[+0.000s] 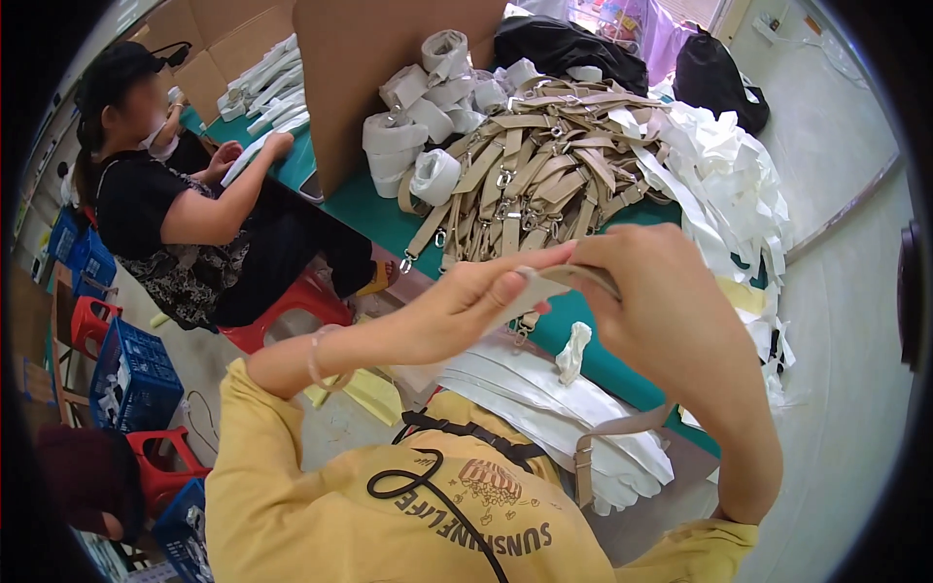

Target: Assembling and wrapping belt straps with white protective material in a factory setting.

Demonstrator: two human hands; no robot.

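Note:
Above the table edge, my left hand [471,296] pinches a beige strap [629,425], thumb pressed on a pale flat piece at its end, which looks like white wrapping. My right hand [646,291] meets it from the right, fingers curled round the bent strap close to the left fingertips. The strap's other length hangs below my right wrist and ends in a metal-fitted loop. Beyond my hands lies a heap of beige straps [544,160] with metal clasps. White wrapped strips [544,398] lie on the table's near edge, under my hands, with a crumpled white piece [573,352] on them.
White-wrapped rolls [394,146] stand left of the heap, against a cardboard panel [340,78]. Loose white wrapping [734,185] is piled at the right on the green table [622,374]. A co-worker [155,185] sits left on a red stool [282,316]. Blue crates [136,374] stand on the floor.

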